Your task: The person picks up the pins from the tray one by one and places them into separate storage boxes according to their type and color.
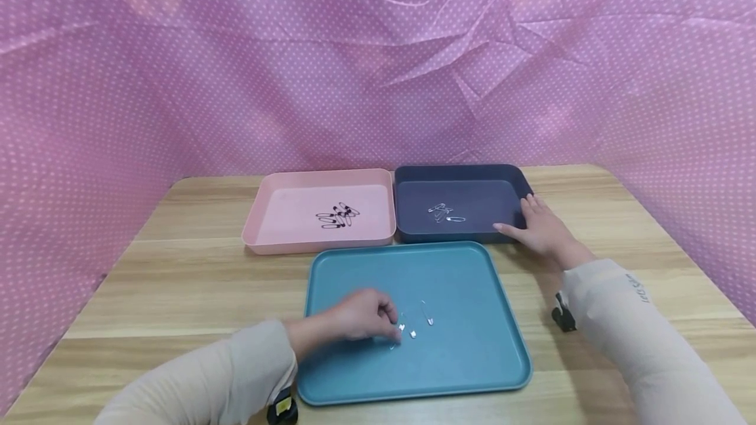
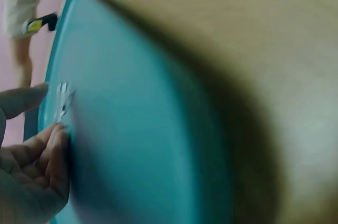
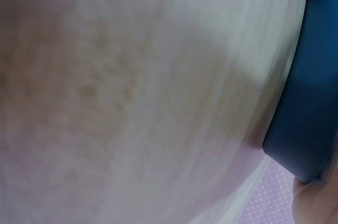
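Note:
My left hand (image 1: 363,317) is low over the teal tray (image 1: 472,359), its fingers bent and the thumb apart from them. Its fingertips are right beside several silver safety pins (image 1: 430,321), which also show past the fingers in the left wrist view. Across the table, my right hand (image 1: 546,231) rests on the right front corner of the navy tray (image 1: 472,199), fingers extended along the side rim and thumb over the front rim. A small pile of silver safety pins (image 1: 440,210) lies inside the navy tray.
A pink tray (image 1: 289,215) with a cluster of black safety pins (image 1: 336,215) stands left of the navy tray. Both are behind the teal tray on the wooden table (image 1: 195,267). A pink dotted curtain (image 1: 354,84) hangs around the back and sides.

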`<state>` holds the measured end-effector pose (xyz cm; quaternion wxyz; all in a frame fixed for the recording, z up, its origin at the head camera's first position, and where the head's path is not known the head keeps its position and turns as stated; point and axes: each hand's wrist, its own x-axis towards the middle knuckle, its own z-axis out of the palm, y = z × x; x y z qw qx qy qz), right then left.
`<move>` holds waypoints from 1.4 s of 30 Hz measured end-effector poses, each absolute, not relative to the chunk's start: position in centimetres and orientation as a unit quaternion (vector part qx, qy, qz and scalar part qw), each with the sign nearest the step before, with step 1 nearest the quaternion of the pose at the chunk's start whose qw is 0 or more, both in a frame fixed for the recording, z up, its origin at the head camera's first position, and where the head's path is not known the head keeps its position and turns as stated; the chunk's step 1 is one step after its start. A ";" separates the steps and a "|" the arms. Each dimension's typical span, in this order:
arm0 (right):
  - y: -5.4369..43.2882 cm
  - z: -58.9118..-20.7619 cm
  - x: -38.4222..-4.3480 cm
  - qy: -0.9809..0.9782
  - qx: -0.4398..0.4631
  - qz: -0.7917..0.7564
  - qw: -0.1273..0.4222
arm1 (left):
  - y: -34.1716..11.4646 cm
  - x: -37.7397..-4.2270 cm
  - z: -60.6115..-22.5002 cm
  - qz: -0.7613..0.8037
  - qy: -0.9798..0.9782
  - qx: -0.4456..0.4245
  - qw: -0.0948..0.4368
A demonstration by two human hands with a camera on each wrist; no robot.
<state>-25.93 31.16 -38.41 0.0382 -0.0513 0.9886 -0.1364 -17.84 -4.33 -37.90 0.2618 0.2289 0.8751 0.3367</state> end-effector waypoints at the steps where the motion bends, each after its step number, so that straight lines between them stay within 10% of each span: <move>1: 31.1 -38.4 -25.9 0.989 -0.051 -0.136 0.038 | -4.2 -17.7 -38.0 0.329 0.880 0.231 0.253; 42: 31.3 -38.6 -25.9 0.988 -0.053 -0.142 0.035 | -3.5 -20.3 -36.1 0.371 0.856 0.233 0.276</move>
